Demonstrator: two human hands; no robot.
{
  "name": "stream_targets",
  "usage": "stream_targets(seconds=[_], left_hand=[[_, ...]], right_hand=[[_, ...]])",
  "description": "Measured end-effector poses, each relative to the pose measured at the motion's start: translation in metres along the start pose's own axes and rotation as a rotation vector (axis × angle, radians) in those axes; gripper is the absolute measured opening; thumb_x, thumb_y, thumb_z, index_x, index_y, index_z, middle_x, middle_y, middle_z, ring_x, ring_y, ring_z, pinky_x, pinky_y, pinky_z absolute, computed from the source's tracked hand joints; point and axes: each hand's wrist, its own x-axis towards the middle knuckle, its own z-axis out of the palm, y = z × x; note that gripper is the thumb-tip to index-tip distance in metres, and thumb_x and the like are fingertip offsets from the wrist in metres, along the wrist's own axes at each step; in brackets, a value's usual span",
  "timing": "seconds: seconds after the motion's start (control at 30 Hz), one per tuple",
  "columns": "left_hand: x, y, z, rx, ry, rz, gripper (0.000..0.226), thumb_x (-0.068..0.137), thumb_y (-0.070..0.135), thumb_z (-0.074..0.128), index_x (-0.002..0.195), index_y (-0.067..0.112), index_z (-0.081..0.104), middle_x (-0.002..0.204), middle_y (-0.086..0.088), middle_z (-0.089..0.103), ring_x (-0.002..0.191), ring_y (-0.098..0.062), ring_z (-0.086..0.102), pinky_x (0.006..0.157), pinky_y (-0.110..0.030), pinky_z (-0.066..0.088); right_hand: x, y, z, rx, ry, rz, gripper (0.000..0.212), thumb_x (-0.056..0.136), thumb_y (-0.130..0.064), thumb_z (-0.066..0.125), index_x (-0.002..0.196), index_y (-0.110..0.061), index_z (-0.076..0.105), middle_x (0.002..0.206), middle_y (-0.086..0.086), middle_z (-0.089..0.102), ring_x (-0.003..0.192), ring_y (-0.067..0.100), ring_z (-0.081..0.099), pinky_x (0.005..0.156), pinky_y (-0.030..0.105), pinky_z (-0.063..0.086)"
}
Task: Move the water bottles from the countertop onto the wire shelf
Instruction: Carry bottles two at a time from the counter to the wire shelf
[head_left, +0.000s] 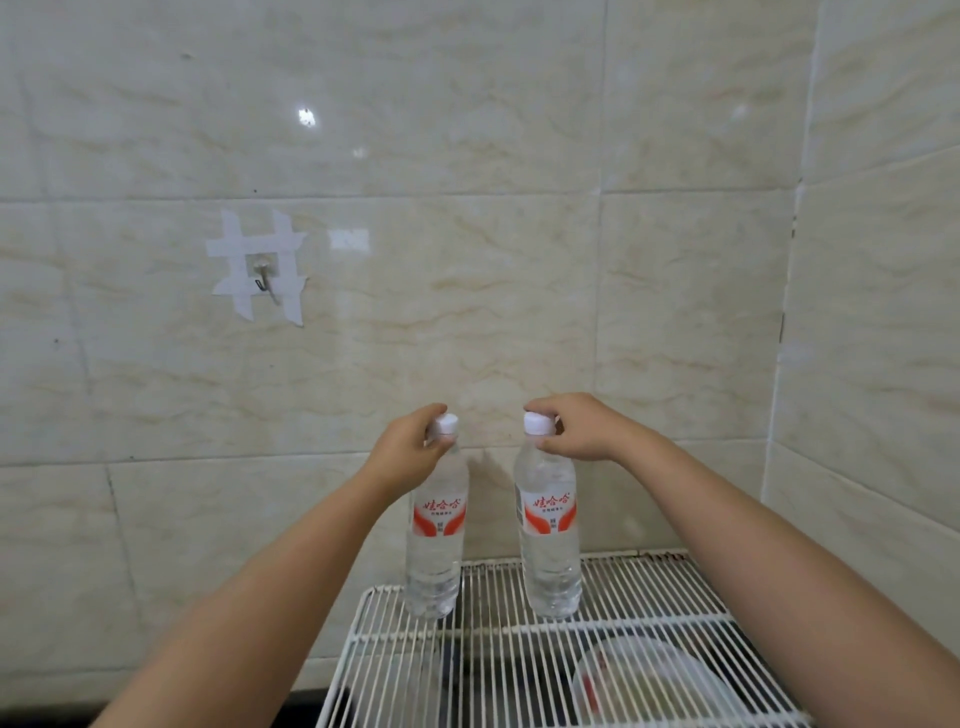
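Observation:
Two clear water bottles with white caps and red-and-white labels stand upright on the white wire shelf (519, 670), near its back edge. My left hand (410, 449) grips the left bottle (435, 545) at its neck and cap. My right hand (576, 426) pinches the right bottle (549, 540) just under its cap. The bases of both bottles rest on the wires, about a bottle's width apart.
A tiled wall rises right behind the shelf, with a corner at the right. A small hook (262, 283) held by white tape strips sits on the wall at the left. Under the shelf wires, a round whitish container (649, 686) and dark shapes show through.

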Motion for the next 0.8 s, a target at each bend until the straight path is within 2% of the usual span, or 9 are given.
stream_targets(seconds=[0.13, 0.27, 0.43, 0.53, 0.67, 0.8], left_hand=[[-0.001, 0.001, 0.004, -0.035, 0.017, 0.022, 0.047, 0.093, 0.014, 0.05, 0.137, 0.004, 0.037, 0.141, -0.015, 0.045, 0.129, -0.028, 0.044, 0.105, -0.034, 0.037], [0.002, -0.001, 0.008, -0.106, 0.041, -0.003, 0.046, 0.093, 0.013, 0.049, 0.136, 0.002, 0.038, 0.141, -0.016, 0.045, 0.129, -0.028, 0.043, 0.105, -0.032, 0.035], [0.006, 0.006, 0.015, -0.126, 0.012, 0.032, 0.045, 0.092, 0.011, 0.052, 0.134, 0.003, 0.041, 0.137, -0.015, 0.049, 0.126, -0.027, 0.047, 0.103, -0.029, 0.037], [0.008, 0.006, 0.014, -0.171, 0.014, 0.016, 0.044, 0.09, 0.01, 0.054, 0.133, 0.001, 0.043, 0.135, -0.017, 0.051, 0.123, -0.028, 0.049, 0.104, -0.033, 0.039], [0.008, 0.004, 0.014, -0.102, 0.018, 0.043, 0.044, 0.092, 0.012, 0.052, 0.134, 0.002, 0.042, 0.135, -0.016, 0.05, 0.124, -0.027, 0.049, 0.101, -0.029, 0.038], [0.006, 0.001, 0.017, -0.076, 0.031, 0.049, 0.046, 0.093, 0.014, 0.05, 0.136, 0.004, 0.039, 0.137, -0.015, 0.049, 0.125, -0.027, 0.048, 0.101, -0.03, 0.038]], right_hand=[[-0.001, -0.002, 0.006, 0.051, 0.079, -0.03, 0.015, 0.086, -0.011, 0.056, 0.098, -0.002, 0.06, 0.092, 0.012, 0.058, 0.082, 0.021, 0.049, 0.072, 0.027, 0.036], [-0.002, -0.001, 0.013, 0.06, 0.134, -0.031, 0.03, 0.087, -0.012, 0.057, 0.114, 0.001, 0.058, 0.109, 0.019, 0.063, 0.095, 0.031, 0.057, 0.079, 0.033, 0.042], [0.002, -0.006, 0.015, 0.069, 0.123, -0.047, 0.034, 0.089, -0.013, 0.056, 0.121, 0.0, 0.055, 0.118, 0.018, 0.061, 0.104, 0.03, 0.057, 0.091, 0.037, 0.043], [0.004, -0.01, 0.018, 0.083, 0.14, -0.058, 0.036, 0.089, -0.012, 0.056, 0.123, -0.002, 0.054, 0.12, 0.018, 0.06, 0.105, 0.03, 0.057, 0.093, 0.036, 0.042], [0.005, -0.01, 0.021, 0.093, 0.162, -0.06, 0.038, 0.089, -0.012, 0.057, 0.126, -0.004, 0.053, 0.122, 0.018, 0.059, 0.106, 0.029, 0.057, 0.093, 0.034, 0.042], [0.006, -0.01, 0.021, 0.084, 0.154, -0.069, 0.04, 0.088, -0.013, 0.058, 0.127, -0.004, 0.052, 0.123, 0.018, 0.059, 0.106, 0.029, 0.057, 0.093, 0.031, 0.042]])
